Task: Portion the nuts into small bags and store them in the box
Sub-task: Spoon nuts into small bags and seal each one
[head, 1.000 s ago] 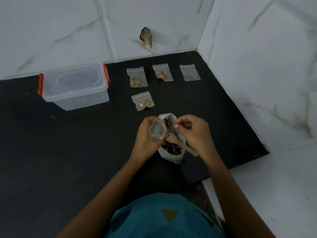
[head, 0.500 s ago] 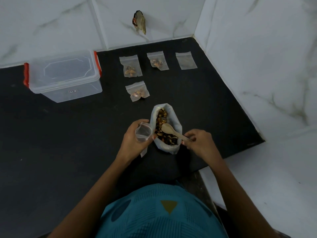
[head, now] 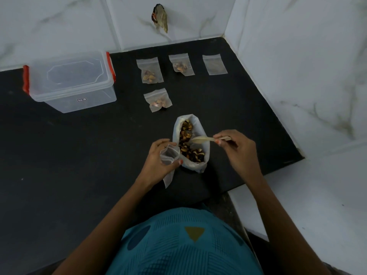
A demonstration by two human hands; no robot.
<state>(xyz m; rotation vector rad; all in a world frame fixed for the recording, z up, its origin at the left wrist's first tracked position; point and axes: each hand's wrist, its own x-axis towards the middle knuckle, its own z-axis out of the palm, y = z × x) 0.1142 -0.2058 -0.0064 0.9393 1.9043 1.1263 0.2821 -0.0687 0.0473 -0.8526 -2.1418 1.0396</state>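
Observation:
A large white bag of nuts [head: 198, 164] stands open on the black counter [head: 79, 155]. My left hand [head: 158, 163] grips a small clear bag [head: 168, 155] with its mouth held open, just left of the big bag. My right hand [head: 236, 149] pinches the handle of a wooden spoon [head: 200, 139], whose bowl hangs over the nuts. Three small bags with nuts lie farther back: one [head: 157, 100] in front, one [head: 151, 71] behind it and one [head: 181, 65] to the right. An empty small bag [head: 214, 64] lies at the far right. The lidded clear box [head: 71, 80] with red clips sits at back left.
Marble walls [head: 297, 66] close the counter at the back and on the right. A small dark object [head: 160, 20] hangs on the back wall. The counter's front edge drops to a white floor [head: 307, 205] at right.
My right hand has taken the spoon by its handle and raised it, swinging the bowl over the nuts. My left hand still holds the small bag open.

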